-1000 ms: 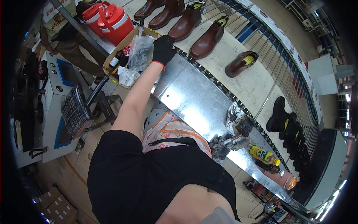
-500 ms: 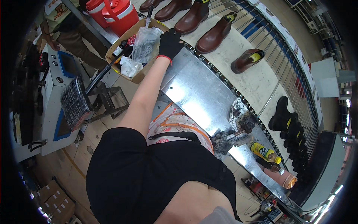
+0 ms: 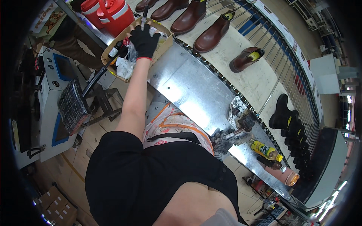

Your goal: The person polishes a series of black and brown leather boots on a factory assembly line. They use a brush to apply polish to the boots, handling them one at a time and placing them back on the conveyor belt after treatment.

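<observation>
My left hand [image 3: 144, 43], in a black fingerless glove with a red cuff, reaches over a cardboard box [image 3: 163, 46] at the upper left. Its fingers are spread. A slim dark and clear tool [image 3: 145, 14], syringe-like or pen-like, stands upright right at the fingertips; no grip on it shows. Beneath the hand are a crumpled clear plastic bag [image 3: 132, 53], white crumpled material [image 3: 124, 68] and a small dark bottle [image 3: 115, 49]. My right hand [image 3: 222, 143], in a stained grey glove, is closed around the handle of a brush [image 3: 235, 133] whose dark head [image 3: 247, 122] lies on a blackened patch of the metal ledge.
Brown ankle boots [image 3: 213, 34] line the pale conveyor [image 3: 211, 60] beyond the metal ledge [image 3: 184, 84]; black boots [image 3: 283, 113] stand at right. Drink bottles [image 3: 266, 150] lie near my right hand. Red jugs [image 3: 115, 17], a person [image 3: 75, 39] and a machine [image 3: 56, 79] are at left.
My left hand has moved left from the box's right edge to over its middle, and its fingers have spread. The right hand stays at the brush. The whole view has shifted slightly.
</observation>
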The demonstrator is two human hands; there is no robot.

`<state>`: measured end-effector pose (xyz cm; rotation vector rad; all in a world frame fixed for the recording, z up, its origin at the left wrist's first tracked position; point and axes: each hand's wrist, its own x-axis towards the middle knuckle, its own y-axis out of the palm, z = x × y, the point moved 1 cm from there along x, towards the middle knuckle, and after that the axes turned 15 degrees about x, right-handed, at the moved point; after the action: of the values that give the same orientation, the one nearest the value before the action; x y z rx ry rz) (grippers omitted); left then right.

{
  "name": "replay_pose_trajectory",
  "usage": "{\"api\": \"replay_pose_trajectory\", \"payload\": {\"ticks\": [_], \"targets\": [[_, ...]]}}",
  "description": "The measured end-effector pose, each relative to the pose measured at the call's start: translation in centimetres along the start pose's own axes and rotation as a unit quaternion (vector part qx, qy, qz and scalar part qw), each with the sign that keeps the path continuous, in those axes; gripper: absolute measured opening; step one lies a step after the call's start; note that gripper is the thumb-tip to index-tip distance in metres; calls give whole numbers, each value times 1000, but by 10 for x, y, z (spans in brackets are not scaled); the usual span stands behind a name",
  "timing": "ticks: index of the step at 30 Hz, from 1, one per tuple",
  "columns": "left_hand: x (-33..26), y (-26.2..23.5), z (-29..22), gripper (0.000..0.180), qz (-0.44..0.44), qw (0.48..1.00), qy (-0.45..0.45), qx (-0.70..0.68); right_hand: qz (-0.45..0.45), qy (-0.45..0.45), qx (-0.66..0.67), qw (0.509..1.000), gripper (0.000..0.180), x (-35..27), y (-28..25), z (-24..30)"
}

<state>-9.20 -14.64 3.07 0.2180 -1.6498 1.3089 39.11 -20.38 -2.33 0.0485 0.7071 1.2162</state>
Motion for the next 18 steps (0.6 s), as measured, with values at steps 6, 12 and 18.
{"api": "replay_pose_trajectory", "payload": {"ticks": [6,12,18], "targets": [[0,33,78,36,204,970,-129,0,3,-1,-24,1000,34,11,-13,-9],[-12,19,89,29,184,963,-129,150,4,32,-17,999,35,9,-15,-7],[-9,7,88,26,181,968,-155,80,30,12,11,999,36,0,-4,-2]]}}
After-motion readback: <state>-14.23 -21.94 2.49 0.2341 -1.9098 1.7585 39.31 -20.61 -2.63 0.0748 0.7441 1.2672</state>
